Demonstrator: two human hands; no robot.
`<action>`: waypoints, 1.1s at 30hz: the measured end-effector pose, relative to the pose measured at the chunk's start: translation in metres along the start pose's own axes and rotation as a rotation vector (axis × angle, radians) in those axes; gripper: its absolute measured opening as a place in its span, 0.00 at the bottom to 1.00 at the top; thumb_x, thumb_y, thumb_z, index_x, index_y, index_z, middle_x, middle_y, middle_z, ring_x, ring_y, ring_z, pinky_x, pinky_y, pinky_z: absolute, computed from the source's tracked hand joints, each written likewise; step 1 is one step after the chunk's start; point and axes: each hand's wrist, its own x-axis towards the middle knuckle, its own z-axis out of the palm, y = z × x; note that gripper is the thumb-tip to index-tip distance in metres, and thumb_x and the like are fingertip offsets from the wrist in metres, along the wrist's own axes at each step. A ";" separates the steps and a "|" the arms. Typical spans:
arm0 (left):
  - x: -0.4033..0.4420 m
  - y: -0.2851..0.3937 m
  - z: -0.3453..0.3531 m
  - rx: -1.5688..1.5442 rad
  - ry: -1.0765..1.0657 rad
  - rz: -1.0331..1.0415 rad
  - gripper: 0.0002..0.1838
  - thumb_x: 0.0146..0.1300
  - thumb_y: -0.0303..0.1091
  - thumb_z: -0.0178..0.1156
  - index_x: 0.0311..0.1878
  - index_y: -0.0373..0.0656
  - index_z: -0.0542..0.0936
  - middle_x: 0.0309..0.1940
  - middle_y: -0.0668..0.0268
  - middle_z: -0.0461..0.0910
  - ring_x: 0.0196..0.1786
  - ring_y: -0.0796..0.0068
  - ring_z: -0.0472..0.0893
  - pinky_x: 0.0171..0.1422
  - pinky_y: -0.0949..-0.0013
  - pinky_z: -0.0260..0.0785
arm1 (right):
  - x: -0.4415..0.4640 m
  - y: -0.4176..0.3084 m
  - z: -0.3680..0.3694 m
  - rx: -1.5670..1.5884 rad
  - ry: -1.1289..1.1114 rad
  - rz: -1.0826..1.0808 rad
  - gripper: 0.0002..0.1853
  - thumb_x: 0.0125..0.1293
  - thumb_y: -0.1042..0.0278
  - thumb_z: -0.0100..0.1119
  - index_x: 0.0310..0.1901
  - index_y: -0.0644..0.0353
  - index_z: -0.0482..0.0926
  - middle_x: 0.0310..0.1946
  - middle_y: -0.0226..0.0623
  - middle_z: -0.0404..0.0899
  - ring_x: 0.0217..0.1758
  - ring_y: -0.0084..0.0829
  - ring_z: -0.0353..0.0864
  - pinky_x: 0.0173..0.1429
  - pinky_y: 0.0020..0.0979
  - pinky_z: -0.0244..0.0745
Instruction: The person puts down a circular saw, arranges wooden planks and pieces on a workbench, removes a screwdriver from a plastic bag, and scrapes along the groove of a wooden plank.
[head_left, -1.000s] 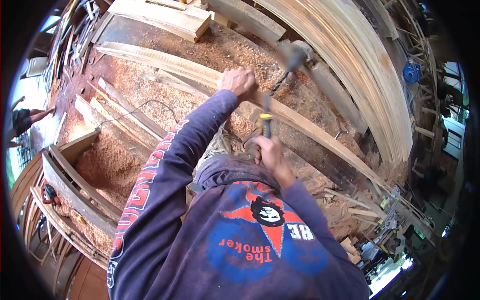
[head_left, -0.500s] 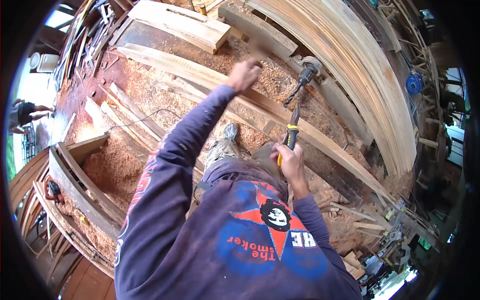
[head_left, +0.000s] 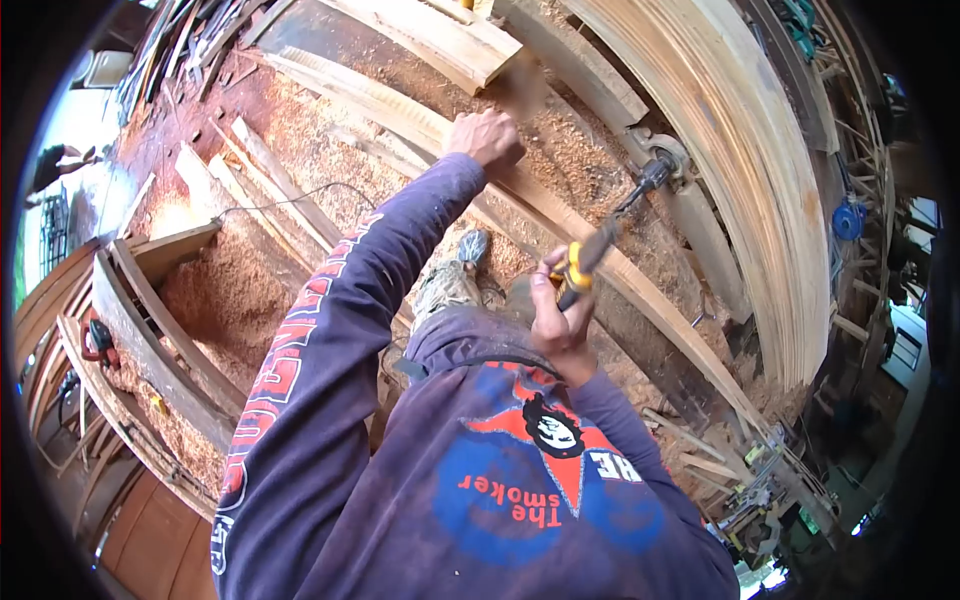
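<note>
My right hand (head_left: 565, 318) is closed round the yellow-and-black handles of a pair of pliers (head_left: 578, 272), whose dark jaws point up and to the right, blurred by motion. Over the long narrow plank (head_left: 630, 278) is my left hand (head_left: 486, 140), its fingers curled into a fist with the knuckles showing. What it holds, if anything, I cannot make out; a brownish blur lies just beyond it. A drill (head_left: 655, 172) with a long dark bit rests to the right of the pliers, its tip close to the jaws.
Stacked curved boards (head_left: 720, 150) fill the right side. A thick timber (head_left: 440, 40) lies at the top. Wood shavings (head_left: 570, 150) cover the floor, with loose strips (head_left: 285, 185) and a dark cord (head_left: 290, 201) at left. Curved frames (head_left: 160, 340) stand at lower left.
The pliers have swung and tilted, and the right hand has turned with them. My left hand has come slightly lower and its back now faces up. The whole view has shifted a little.
</note>
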 end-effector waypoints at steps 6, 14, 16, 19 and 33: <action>0.000 -0.002 0.007 -0.006 0.124 -0.061 0.12 0.64 0.44 0.56 0.41 0.47 0.82 0.30 0.55 0.83 0.38 0.56 0.87 0.41 0.55 0.80 | 0.014 0.033 -0.001 -0.344 -0.114 0.519 0.12 0.60 0.68 0.53 0.35 0.72 0.78 0.30 0.55 0.80 0.37 0.47 0.82 0.46 0.44 0.75; 0.004 -0.020 -0.013 -0.294 0.078 0.067 0.15 0.62 0.39 0.52 0.43 0.41 0.82 0.40 0.47 0.85 0.46 0.45 0.85 0.51 0.48 0.77 | 0.008 0.020 -0.019 -0.016 -0.002 0.480 0.15 0.68 0.67 0.55 0.50 0.68 0.69 0.26 0.35 0.75 0.20 0.26 0.76 0.23 0.29 0.73; 0.011 -0.026 -0.022 -0.670 0.246 -0.128 0.15 0.64 0.35 0.49 0.43 0.40 0.83 0.39 0.51 0.87 0.44 0.52 0.86 0.55 0.47 0.73 | 0.012 -0.014 -0.015 -0.028 0.010 0.313 0.15 0.69 0.68 0.56 0.51 0.68 0.70 0.29 0.34 0.75 0.24 0.24 0.77 0.28 0.28 0.75; -0.001 -0.063 -0.033 0.018 0.489 -0.082 0.16 0.66 0.34 0.45 0.44 0.42 0.83 0.39 0.54 0.88 0.40 0.62 0.85 0.66 0.52 0.62 | 0.022 -0.022 -0.009 0.023 0.038 -0.086 0.13 0.74 0.70 0.51 0.55 0.68 0.69 0.32 0.35 0.76 0.26 0.22 0.74 0.30 0.26 0.74; -0.016 -0.071 -0.044 -0.040 0.150 -0.170 0.16 0.63 0.34 0.44 0.43 0.52 0.83 0.32 0.62 0.86 0.37 0.68 0.84 0.68 0.57 0.60 | 0.041 0.028 0.053 -0.406 -0.158 0.263 0.13 0.66 0.66 0.51 0.38 0.69 0.79 0.28 0.46 0.78 0.29 0.39 0.80 0.37 0.39 0.76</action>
